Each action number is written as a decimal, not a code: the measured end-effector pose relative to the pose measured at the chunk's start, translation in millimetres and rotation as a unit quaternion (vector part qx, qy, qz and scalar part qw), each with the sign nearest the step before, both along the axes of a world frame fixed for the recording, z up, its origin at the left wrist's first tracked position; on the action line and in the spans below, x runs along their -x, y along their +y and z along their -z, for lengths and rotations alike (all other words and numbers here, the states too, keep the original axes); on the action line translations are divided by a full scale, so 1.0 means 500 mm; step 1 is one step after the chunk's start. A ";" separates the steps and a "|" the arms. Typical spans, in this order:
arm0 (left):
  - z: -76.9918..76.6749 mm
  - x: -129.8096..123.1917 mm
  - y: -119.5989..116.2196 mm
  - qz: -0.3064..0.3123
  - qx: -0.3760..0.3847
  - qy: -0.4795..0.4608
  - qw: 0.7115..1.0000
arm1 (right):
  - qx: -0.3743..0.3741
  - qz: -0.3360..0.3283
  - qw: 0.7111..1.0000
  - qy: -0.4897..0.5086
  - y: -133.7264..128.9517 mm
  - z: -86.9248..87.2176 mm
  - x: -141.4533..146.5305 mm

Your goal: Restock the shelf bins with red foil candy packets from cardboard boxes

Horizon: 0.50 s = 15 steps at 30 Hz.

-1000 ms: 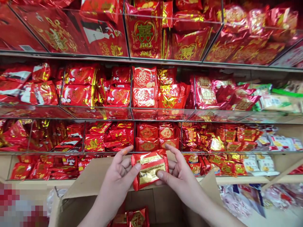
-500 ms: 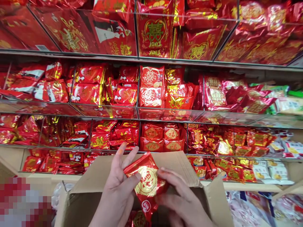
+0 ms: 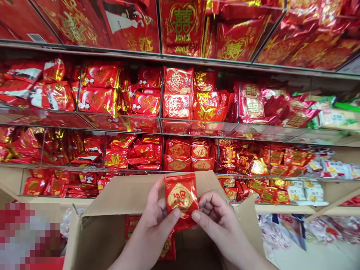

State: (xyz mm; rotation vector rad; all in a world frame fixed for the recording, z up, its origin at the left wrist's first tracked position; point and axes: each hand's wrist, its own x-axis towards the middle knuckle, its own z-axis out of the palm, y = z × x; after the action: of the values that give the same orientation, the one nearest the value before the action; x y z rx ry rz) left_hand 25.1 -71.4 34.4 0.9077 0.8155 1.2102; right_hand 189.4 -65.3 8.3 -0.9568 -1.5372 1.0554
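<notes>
A red packet with a round gold emblem (image 3: 180, 195) is held upright above an open cardboard box (image 3: 123, 193). My left hand (image 3: 157, 221) grips its left side, thumb on the front. At its lower right edge, my right hand (image 3: 215, 217) pinches it between thumb and curled fingers. Below my hands, more red packets (image 3: 168, 249) lie inside the box, partly hidden by my left hand and wrist.
Beyond the box stand shelves with clear dividers (image 3: 161, 125), filled with red and gold packets (image 3: 177, 107). White packets (image 3: 313, 191) sit at the lower right. Bagged goods (image 3: 323, 229) lie under the shelves. A box flap (image 3: 249, 215) sticks up at right.
The packet has turned from tilted to nearly upright and moved up slightly. My right fingers have curled in on its edge. The shelves appear slightly higher, and more packets show in the box.
</notes>
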 end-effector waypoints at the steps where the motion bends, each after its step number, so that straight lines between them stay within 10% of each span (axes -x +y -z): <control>1: -0.002 0.007 -0.001 0.002 0.010 0.011 1.000 | -0.073 0.001 0.995 -0.070 -0.001 -0.003 -0.011; 7: -0.030 0.032 0.011 0.086 0.093 0.058 0.990 | -0.447 -0.002 0.796 -0.409 0.011 -0.041 -0.043; 15: -0.012 0.069 0.031 0.044 0.007 0.176 0.983 | -0.504 0.256 0.643 -0.517 0.181 -0.075 -0.060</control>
State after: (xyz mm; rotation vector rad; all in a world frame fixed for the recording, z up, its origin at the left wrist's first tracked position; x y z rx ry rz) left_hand -9.3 -55.7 40.5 1.1526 1.0517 0.9790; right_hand 219.5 25.2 45.7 -1.0358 -2.0803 -0.9849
